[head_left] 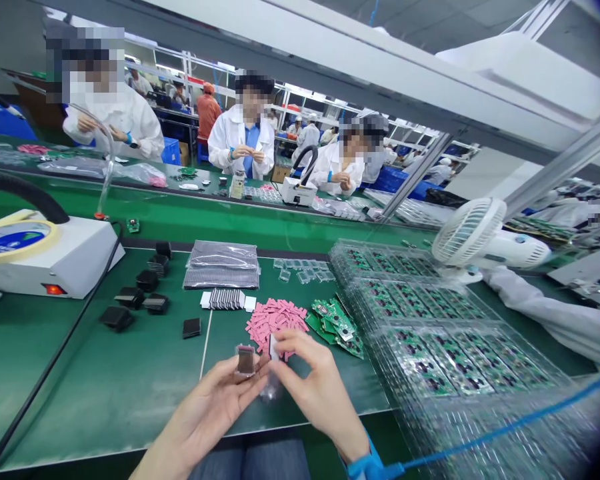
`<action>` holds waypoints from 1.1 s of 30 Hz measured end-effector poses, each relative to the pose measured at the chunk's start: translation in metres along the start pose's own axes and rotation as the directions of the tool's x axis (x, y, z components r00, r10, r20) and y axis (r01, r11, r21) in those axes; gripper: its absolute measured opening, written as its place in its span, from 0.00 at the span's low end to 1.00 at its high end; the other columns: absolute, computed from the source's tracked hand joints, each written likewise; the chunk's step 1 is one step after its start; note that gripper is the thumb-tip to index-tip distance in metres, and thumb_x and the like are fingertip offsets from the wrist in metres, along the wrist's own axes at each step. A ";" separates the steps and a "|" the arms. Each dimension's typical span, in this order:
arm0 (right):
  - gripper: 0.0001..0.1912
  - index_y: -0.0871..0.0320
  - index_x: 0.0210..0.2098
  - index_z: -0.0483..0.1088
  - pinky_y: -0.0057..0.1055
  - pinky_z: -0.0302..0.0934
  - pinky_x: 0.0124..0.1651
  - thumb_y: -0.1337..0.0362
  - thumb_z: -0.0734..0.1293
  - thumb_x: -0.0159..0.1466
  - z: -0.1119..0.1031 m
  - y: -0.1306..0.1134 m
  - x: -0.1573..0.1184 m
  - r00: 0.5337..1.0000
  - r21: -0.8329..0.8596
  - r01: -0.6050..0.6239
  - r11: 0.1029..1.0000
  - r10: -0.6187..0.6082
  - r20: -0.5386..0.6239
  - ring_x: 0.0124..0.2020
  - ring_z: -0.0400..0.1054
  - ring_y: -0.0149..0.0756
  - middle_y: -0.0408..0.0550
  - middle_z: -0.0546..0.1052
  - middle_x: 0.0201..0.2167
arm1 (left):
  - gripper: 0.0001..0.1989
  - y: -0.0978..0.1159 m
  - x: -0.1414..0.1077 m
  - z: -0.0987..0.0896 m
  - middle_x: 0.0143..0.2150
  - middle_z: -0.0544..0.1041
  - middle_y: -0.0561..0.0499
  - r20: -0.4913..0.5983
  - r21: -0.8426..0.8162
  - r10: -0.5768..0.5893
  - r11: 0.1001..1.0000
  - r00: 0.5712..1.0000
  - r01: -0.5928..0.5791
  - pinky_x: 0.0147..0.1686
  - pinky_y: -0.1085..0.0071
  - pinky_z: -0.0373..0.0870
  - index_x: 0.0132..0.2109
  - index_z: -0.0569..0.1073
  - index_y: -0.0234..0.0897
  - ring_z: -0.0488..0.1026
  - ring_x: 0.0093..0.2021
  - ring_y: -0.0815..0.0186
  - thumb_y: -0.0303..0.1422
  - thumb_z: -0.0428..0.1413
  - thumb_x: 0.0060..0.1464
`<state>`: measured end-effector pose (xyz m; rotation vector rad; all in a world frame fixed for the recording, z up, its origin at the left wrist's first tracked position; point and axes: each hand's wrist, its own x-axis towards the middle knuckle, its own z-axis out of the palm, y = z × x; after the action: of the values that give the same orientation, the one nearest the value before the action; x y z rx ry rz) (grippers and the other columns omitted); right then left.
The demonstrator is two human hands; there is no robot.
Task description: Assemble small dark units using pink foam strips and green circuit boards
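Note:
My left hand point(215, 397), palm up, holds a small clear-edged part with a dark face point(246, 361) between thumb and fingers. Close beside it on the right, my right hand point(307, 373) pinches a small white piece with a dark edge point(273, 347). A blue band is around my right wrist. Just beyond both hands lies a heap of pink strips point(273, 317) on the green table point(105, 393). A row of white and black pieces point(223, 299) sits behind, to the left of the heap. One black square piece point(191, 328) lies left of my hands.
Stacked clear trays of circuit boards point(420, 320) fill the right, with loose green boards point(335, 320) beside them. Several black stacks point(147, 280), a white machine point(75, 253) and its cable stand left. A white fan point(473, 233) is at back right. Several people work across the bench.

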<state>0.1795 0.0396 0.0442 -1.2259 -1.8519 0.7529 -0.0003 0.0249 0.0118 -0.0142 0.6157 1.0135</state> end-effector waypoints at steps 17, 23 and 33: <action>0.09 0.55 0.29 0.73 0.35 0.60 0.54 0.74 0.69 0.62 0.012 -0.004 -0.016 0.991 0.053 -0.068 0.996 0.061 0.116 0.49 0.71 0.38 0.45 0.78 0.46 | 0.12 -0.005 0.003 -0.009 0.44 0.82 0.36 0.096 0.072 0.004 0.997 0.995 -0.011 0.54 0.61 0.72 0.40 0.82 0.25 0.78 0.47 0.57 0.21 0.52 0.59; 0.09 0.55 0.32 0.73 0.36 0.58 0.56 0.74 0.65 0.65 0.014 -0.006 -0.019 0.994 -0.021 -0.019 1.000 0.021 0.109 0.50 0.69 0.37 0.46 0.77 0.46 | 0.11 -0.006 0.004 -0.012 0.45 0.82 0.37 0.089 0.058 0.005 0.998 0.996 -0.010 0.54 0.60 0.73 0.41 0.81 0.26 0.78 0.47 0.57 0.20 0.54 0.58; 0.09 0.56 0.32 0.65 0.34 0.58 0.41 0.73 0.60 0.67 0.004 0.011 -0.023 0.976 -0.232 0.029 0.972 -0.078 -0.205 0.36 0.66 0.35 0.45 0.73 0.33 | 0.09 -0.007 -0.016 -0.004 0.48 0.81 0.33 -0.087 0.106 0.029 0.994 0.996 -0.020 0.56 0.56 0.73 0.43 0.80 0.22 0.78 0.51 0.50 0.19 0.56 0.56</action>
<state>0.1868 0.0221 0.0268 -1.3371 -1.8207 0.3690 -0.0024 0.0077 0.0143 0.0419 0.7510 1.0071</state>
